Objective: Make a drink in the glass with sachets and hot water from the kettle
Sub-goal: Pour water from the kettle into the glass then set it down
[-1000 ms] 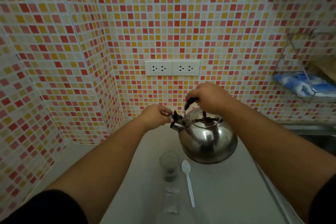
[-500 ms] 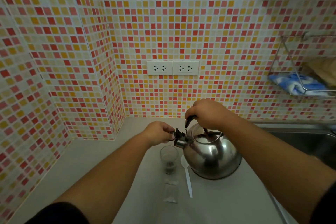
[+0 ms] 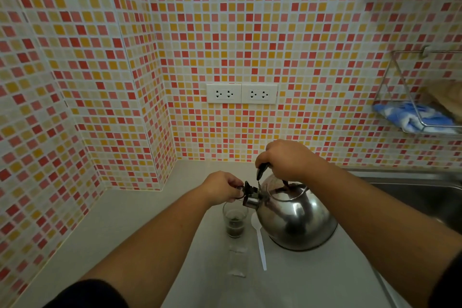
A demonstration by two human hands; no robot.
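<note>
Kettle, steel, sits on counter at 3 o'clock of glass, spout cap over glass rim. R hand fingers wrapped tight on black handle. L hand fingertips pinching spout cap. Glass holds dark powder at bottom. White spoon lies btwn glass and kettle. Sachet flat at glass's 6 o'clock.

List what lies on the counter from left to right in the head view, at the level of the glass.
glass → white plastic spoon → steel kettle, held by the right hand, with the left hand at its spout.
</note>
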